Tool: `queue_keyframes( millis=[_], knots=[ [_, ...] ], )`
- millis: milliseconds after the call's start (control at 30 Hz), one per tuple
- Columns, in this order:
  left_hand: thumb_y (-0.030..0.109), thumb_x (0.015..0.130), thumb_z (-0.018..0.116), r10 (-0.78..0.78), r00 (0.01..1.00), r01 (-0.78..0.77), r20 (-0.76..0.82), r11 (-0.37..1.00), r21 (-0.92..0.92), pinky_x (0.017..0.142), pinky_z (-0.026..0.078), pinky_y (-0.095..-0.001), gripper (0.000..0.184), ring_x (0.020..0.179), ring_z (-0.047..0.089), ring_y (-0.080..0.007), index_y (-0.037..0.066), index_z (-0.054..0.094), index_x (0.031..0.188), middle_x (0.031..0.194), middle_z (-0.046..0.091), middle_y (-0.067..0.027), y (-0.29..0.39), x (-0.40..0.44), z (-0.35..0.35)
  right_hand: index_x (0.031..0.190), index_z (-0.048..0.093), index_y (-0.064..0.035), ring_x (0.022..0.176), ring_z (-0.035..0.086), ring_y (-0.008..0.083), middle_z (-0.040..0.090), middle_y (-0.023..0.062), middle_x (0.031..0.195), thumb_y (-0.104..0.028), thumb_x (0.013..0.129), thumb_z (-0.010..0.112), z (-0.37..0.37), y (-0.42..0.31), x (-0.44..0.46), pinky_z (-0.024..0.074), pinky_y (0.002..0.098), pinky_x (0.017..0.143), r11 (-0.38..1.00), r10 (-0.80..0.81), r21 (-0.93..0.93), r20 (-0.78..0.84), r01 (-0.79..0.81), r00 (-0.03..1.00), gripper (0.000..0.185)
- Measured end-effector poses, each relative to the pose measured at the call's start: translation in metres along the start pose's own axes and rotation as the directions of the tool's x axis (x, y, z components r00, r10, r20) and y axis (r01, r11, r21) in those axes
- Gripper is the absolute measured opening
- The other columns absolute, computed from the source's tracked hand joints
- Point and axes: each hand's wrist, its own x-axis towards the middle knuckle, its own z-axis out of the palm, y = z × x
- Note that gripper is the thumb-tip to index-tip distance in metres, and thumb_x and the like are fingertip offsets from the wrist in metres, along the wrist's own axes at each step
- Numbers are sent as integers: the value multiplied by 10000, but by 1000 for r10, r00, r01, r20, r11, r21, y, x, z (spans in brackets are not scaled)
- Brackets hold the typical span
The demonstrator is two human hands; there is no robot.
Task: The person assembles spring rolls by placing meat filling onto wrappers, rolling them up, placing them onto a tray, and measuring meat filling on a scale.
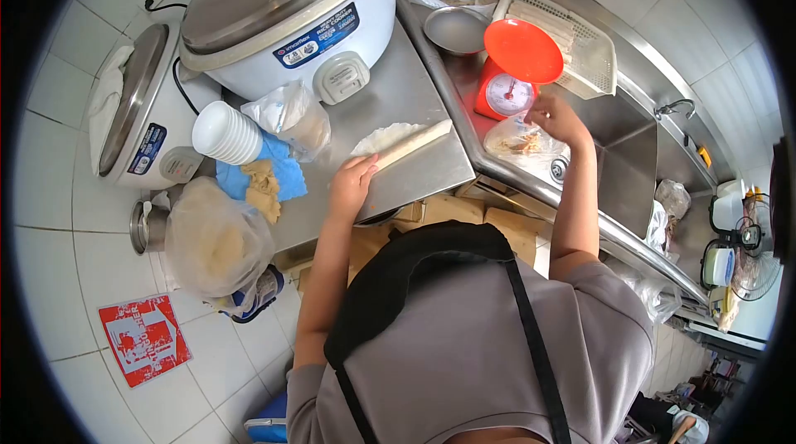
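Note:
My left hand [353,184] rests at the near end of a pale roll [414,143], its fingers closed round that end. The roll lies at a slant on the steel table, with a thin whitish sheet [383,137] beside it. On the right, my right hand [557,118] is over a clear plastic bag [524,142] with orange and whitish food inside. Its fingers are curled together, and what they may hold is too small to make out. Just behind stands a red scale [506,94] with a round red pan.
Large rice cookers [290,29] stand at the back left. Stacked white bowls [225,133], a blue cloth [282,169] and plastic bags are near them. A metal bowl [456,29], a white basket [593,54] and a sink [626,162] are on the right.

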Motion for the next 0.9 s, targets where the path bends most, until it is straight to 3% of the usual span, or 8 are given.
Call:
queue_keyframes(
  millis=[300, 433, 500, 600, 667, 767, 867, 900],
  knots=[
    [139, 813, 625, 57, 998, -58, 17, 998, 7, 779, 470, -332, 245, 881, 598, -289, 40, 642, 1037, 979, 637, -133, 3, 0, -7, 782, 710, -74, 963, 546, 261, 667, 107, 820, -111, 665, 675, 22, 20, -25, 452, 313, 797, 897, 267, -353, -45, -265, 963, 127],
    [159, 799, 638, 52, 998, -53, 36, 998, 21, 789, 468, -336, 273, 901, 589, -291, 47, 636, 1047, 998, 633, -123, 7, -1, -8, 855, 701, -66, 872, 575, 295, 671, 97, 844, -117, 698, 659, 22, -42, -9, 456, 349, 803, 959, 222, -169, -43, -226, 974, 170],
    [161, 792, 643, 57, 998, -57, 12, 997, 46, 792, 466, -344, 284, 907, 583, -295, 40, 633, 1049, 1001, 629, -125, 9, -4, -8, 845, 671, -8, 800, 592, 334, 650, 156, 871, -120, 733, 634, 63, -42, 13, 458, 408, 765, 979, -182, -113, -87, 171, 980, 162],
    [159, 784, 651, 97, 994, -94, -50, 995, 45, 793, 463, -353, 294, 908, 574, -300, 30, 630, 1047, 998, 627, -127, 2, -8, -5, 805, 647, -11, 856, 561, 395, 621, 202, 845, -124, 776, 593, 104, -57, 64, 445, 443, 819, 935, -345, -151, -182, 321, 921, 129],
    [151, 776, 661, 80, 993, -74, -92, 995, 70, 788, 463, -349, 297, 900, 575, -296, 26, 632, 1044, 997, 629, -130, -2, -19, -6, 816, 662, -39, 899, 570, 377, 626, 191, 921, -218, 831, 559, 107, -75, 99, 443, 448, 829, 967, -251, -110, -273, 229, 929, 207],
    [141, 761, 681, 23, 986, 3, -164, 987, 159, 772, 464, -335, 303, 878, 579, -281, 26, 638, 1038, 994, 636, -130, -3, -35, -13, 905, 669, -59, 992, 562, 354, 606, 191, 1058, -358, 908, 439, 125, -48, 166, 437, 468, 846, 911, -150, -413, -338, -3, 929, 377],
    [154, 735, 706, 24, 969, 28, -248, 979, 204, 759, 466, -334, 321, 867, 577, -274, 33, 644, 1025, 970, 641, -113, -7, -43, -11, 1121, 576, -47, 1045, 527, 389, 567, 216, 1114, -469, 928, 332, 135, 3, 227, 419, 470, 860, 831, 154, -537, -30, -146, 988, 524],
    [162, 739, 703, 37, 966, 15, -257, 980, 200, 762, 468, -340, 320, 874, 576, -277, 33, 642, 1025, 971, 638, -112, -10, -42, -11, 1185, 513, -44, 1029, 538, 399, 566, 231, 1113, -480, 928, 314, 138, 9, 231, 423, 478, 858, 841, 207, -488, -107, -233, 972, 543]
  ],
)
